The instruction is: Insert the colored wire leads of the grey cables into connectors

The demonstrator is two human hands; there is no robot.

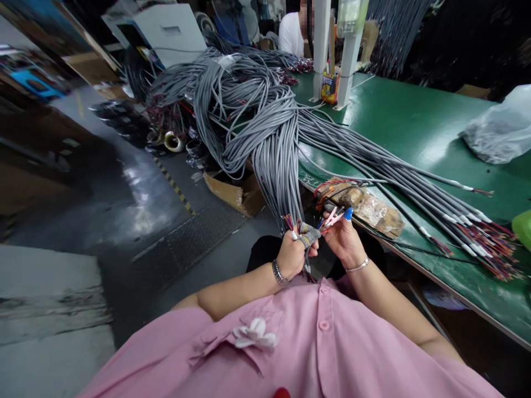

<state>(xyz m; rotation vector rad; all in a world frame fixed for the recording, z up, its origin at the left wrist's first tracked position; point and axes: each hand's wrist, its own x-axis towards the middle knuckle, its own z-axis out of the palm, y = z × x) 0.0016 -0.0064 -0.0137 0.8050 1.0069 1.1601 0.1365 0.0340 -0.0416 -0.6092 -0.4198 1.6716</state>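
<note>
My left hand (291, 255), with grey covers on some fingers, is closed around the end of a grey cable near my lap. Coloured wires (287, 222) stick up beside its thumb. Close on its right, my right hand (345, 241) wears a blue cover (348, 213) on one fingertip. It is closed on a small pink two-armed tool (332, 217) that looks like a clip; its exact kind is unclear. Thin coloured wire ends (320, 223) show between the two hands. A thick bundle of grey cables (276, 166) hangs off the table edge down to my left hand.
Grey cables with stripped, coloured ends (485, 243) lie along the green table (415, 119). A taped wooden block (369, 207) sits at its near edge. A plastic bag (501, 130) is at right, a cardboard box (238, 193) on the floor. A person (291, 33) is behind.
</note>
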